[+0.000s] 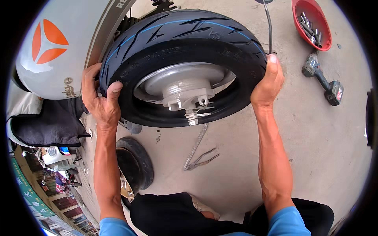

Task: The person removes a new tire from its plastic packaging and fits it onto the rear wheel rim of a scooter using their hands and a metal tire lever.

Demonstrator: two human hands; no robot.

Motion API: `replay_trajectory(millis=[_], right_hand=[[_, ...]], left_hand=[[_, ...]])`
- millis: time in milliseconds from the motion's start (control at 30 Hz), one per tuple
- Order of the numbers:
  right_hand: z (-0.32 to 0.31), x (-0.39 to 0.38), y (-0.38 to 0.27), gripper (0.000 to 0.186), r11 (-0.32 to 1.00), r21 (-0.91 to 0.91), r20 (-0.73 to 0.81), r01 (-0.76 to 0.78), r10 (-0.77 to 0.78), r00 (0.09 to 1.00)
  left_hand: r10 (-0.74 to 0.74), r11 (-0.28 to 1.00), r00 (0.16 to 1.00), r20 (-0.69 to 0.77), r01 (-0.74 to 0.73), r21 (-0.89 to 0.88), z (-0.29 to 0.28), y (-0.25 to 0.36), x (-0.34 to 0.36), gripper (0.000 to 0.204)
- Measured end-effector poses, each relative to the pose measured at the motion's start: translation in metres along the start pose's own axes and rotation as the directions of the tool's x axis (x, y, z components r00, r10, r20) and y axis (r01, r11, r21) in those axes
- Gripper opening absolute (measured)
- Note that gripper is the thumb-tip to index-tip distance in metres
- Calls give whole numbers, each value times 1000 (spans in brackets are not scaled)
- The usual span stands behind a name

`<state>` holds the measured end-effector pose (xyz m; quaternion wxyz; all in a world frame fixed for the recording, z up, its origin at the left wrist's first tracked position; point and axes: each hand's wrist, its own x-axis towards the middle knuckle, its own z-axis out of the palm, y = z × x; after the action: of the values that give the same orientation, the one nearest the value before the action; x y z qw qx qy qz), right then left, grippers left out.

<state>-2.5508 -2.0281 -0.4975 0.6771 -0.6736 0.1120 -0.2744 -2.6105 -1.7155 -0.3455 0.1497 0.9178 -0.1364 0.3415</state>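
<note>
A black scooter tire [185, 53] with a blue line round its tread is between my two hands, tilted so its open side faces me. My left hand [101, 96] grips its left edge, thumb on the sidewall and fingers over the tread. On the right edge, my right hand [268, 84] is closed round the tire, its fingers partly hidden. Inside the tire's ring shows a silver wheel hub [185, 84] with a bolt [192, 121] at its lower end. How far the tire sits on the rim I cannot tell.
A grey scooter body [59, 78] stands close at left. On the floor lie pliers [201, 160], a metal bar [195, 145], and a cordless power tool [323, 78]. A red bowl [328, 29] of sockets is far right. Another tire [143, 165] rests near my left forearm.
</note>
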Motion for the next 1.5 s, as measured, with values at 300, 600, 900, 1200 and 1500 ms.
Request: replay_trajectory(millis=[300,600,900,1200,1500], right_hand=[[2,-3,-22,68,974,-227,76,-25,44,996],[-2,-8,-15,62,999,-49,40,-24,26,999],[3,-13,44,59,990,-5,16,-140,140,990],[1,-17,23,66,982,-155,27,-110,116,993],[2,-13,32,65,997,-31,14,-67,68,998]], left_hand=[[128,983,985,-119,-111,143,5,-4,-6,63],[274,938,961,24,-273,215,-6,5,-14,75],[380,884,904,194,-417,213,-5,47,34,71],[247,831,953,175,-301,468,5,74,27,96],[290,849,950,117,-312,426,23,66,22,98]])
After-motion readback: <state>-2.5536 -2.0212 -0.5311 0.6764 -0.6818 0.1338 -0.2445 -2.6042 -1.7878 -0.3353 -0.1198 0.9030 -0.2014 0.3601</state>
